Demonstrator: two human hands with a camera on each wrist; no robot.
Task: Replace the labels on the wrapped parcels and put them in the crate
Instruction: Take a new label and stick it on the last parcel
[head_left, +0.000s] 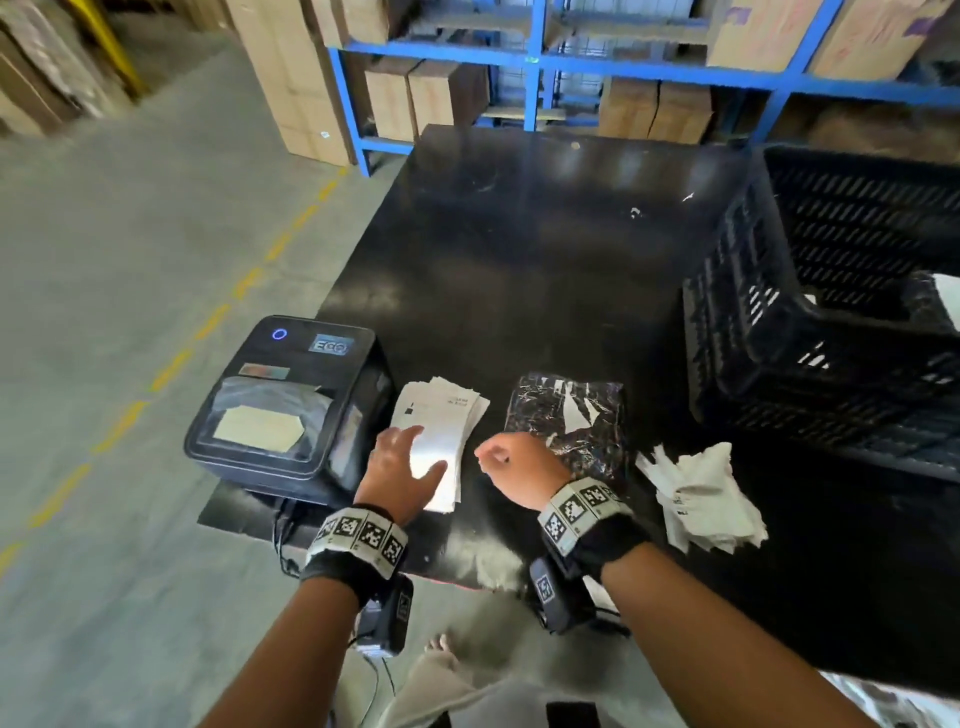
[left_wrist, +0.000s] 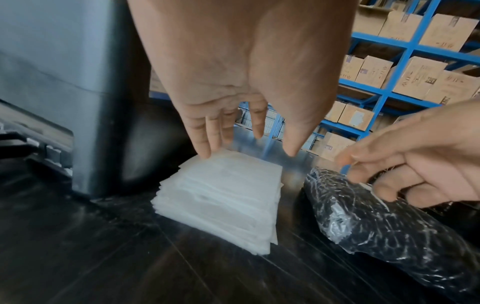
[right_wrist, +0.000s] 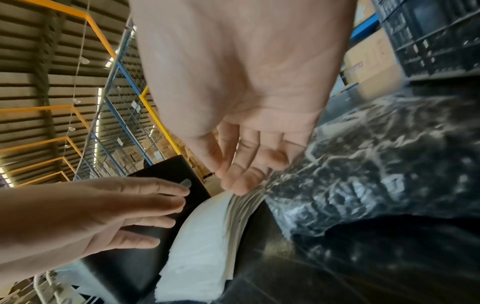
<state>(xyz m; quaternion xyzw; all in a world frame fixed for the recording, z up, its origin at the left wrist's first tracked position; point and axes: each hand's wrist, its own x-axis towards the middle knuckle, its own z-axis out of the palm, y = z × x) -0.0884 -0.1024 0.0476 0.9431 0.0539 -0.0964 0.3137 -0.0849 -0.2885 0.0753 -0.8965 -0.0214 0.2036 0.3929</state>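
A stack of white labels (head_left: 447, 415) (left_wrist: 223, 201) (right_wrist: 202, 246) lies on the black table (head_left: 519, 249), to the right of the printer. My left hand (head_left: 428, 449) (left_wrist: 246, 152) hovers flat over the stack's near half, fingers straight, the little finger's tip at its far left corner. A parcel in black crinkled wrap (head_left: 571, 421) (left_wrist: 376, 226) (right_wrist: 376, 174) lies to the right of the stack, with white label scraps on top. My right hand (head_left: 488, 457) (right_wrist: 231, 181) (left_wrist: 348, 164) hangs between stack and parcel, fingers loosely curled, tips at the stack's right edge, nothing visible in them.
A black label printer (head_left: 280, 400) (left_wrist: 64, 92) sits at the table's left corner. A pile of torn white labels (head_left: 701, 499) lies near the front right. A black slatted crate (head_left: 831, 332) (right_wrist: 428, 41) stands at the right. Blue racks with cartons (head_left: 530, 67) stand behind.
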